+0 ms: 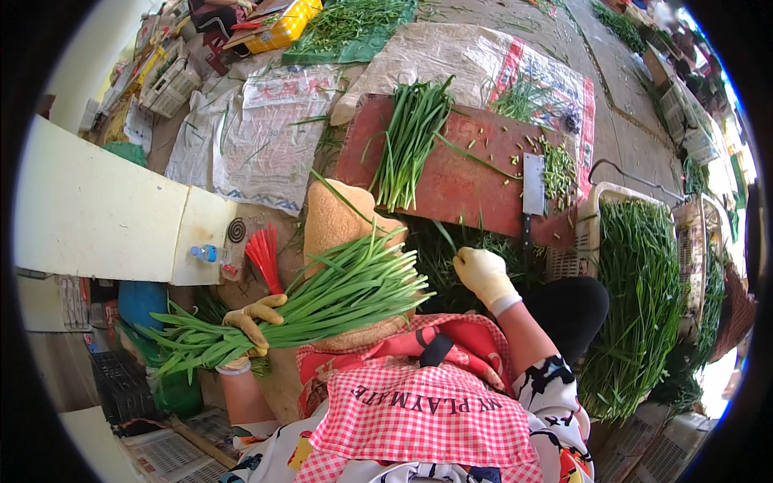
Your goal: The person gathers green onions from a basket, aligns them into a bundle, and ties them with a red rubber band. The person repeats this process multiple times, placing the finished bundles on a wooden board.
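Observation:
My left hand (253, 323), in a yellowish work glove, grips a large bundle of garlic chives (344, 290) by its leafy end. The pale cut ends point right, across a tan cloth (338, 211) over my leg. My right hand (483, 275), in a pale glove, is a fist above dark loose greens (441, 259), with a single chive leaf (445, 234) running into its fingers. Ahead, on a red board (477, 175), lies another bunch of chives (413, 145). A cleaver (533, 184) rests near the board's right end, beside short stem trimmings (558, 169).
Red ties (264, 253) and a small water bottle (204, 253) are at the left, beside a white panel (121, 205). A crate of greens (637, 290) stands close on my right, with a metal hook (634, 181) by it. Woven sacks (266, 133) cover the floor ahead.

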`<action>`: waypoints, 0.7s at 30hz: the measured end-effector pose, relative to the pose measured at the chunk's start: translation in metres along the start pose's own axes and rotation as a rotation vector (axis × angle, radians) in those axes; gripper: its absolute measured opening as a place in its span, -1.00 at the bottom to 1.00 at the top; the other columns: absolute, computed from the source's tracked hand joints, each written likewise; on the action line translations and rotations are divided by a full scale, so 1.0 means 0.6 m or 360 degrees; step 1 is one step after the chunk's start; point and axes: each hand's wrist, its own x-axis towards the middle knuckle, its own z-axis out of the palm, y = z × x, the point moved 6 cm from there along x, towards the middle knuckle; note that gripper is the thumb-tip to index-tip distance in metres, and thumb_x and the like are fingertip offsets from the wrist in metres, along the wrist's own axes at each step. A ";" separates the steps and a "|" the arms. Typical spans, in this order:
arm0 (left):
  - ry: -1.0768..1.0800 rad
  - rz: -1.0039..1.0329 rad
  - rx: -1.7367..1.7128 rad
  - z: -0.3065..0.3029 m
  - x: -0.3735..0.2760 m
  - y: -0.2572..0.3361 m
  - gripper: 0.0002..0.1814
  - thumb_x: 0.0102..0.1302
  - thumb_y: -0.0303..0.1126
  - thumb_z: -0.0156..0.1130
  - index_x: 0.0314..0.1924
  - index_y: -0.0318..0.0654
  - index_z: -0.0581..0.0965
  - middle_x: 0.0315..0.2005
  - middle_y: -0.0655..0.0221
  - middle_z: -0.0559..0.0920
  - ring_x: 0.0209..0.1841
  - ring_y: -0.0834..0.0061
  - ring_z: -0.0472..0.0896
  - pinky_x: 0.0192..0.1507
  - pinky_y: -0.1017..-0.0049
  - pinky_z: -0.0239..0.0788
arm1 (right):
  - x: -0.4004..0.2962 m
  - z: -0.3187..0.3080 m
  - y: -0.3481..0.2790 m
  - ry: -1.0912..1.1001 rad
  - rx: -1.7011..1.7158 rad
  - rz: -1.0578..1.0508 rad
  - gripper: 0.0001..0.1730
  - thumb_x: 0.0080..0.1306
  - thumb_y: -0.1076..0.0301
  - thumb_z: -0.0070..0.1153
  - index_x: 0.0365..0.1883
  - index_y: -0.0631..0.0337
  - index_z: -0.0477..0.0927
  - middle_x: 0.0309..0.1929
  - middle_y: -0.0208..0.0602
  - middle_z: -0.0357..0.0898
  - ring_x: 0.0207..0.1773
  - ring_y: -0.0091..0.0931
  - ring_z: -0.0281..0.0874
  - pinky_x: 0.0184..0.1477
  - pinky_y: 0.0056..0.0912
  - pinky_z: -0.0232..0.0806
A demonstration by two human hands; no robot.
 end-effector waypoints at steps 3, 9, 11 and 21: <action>0.0018 -0.0001 -0.0052 0.004 -0.001 -0.003 -0.79 0.03 -0.43 0.53 -0.32 -0.14 0.66 0.04 -0.02 0.58 0.37 -0.02 0.28 0.39 0.00 0.00 | -0.052 -0.097 -0.057 0.0228 0.0230 -0.0136 -0.62 0.26 0.08 0.11 -0.06 0.11 0.59 -0.36 -0.20 0.65 -0.31 -0.20 0.64 -0.22 -0.14 0.47; 0.0004 0.0016 -0.0148 0.010 0.028 -0.002 -0.81 0.07 -0.39 0.52 -0.31 -0.12 0.66 0.05 0.07 0.58 0.39 0.00 0.25 0.38 0.01 0.07 | -0.111 -0.129 -0.241 0.0359 0.0587 -0.1104 -0.52 0.05 0.36 0.31 0.00 0.06 0.60 -0.18 -0.19 0.58 -0.10 -0.24 0.56 -0.06 -0.23 0.43; 0.0019 0.0010 -0.0134 0.015 0.035 0.003 -0.79 0.07 -0.38 0.52 -0.29 -0.12 0.66 0.06 0.08 0.58 0.38 0.00 0.27 0.37 0.01 0.08 | -0.094 -0.112 -0.244 0.0377 0.0647 -0.1151 -0.58 -0.02 0.46 0.29 -0.11 0.12 0.60 -0.20 -0.19 0.57 -0.13 -0.19 0.56 -0.07 -0.20 0.43; -0.0074 0.0110 -0.0148 0.019 0.031 0.009 -0.78 0.09 -0.42 0.49 -0.23 -0.16 0.67 0.06 0.06 0.57 0.39 -0.01 0.25 0.37 -0.03 0.07 | -0.057 -0.069 -0.129 -0.0427 0.2701 -0.0067 -0.83 0.43 0.42 0.00 -0.06 0.26 0.43 -0.17 -0.19 0.65 -0.37 -0.45 0.67 -0.27 -0.49 0.54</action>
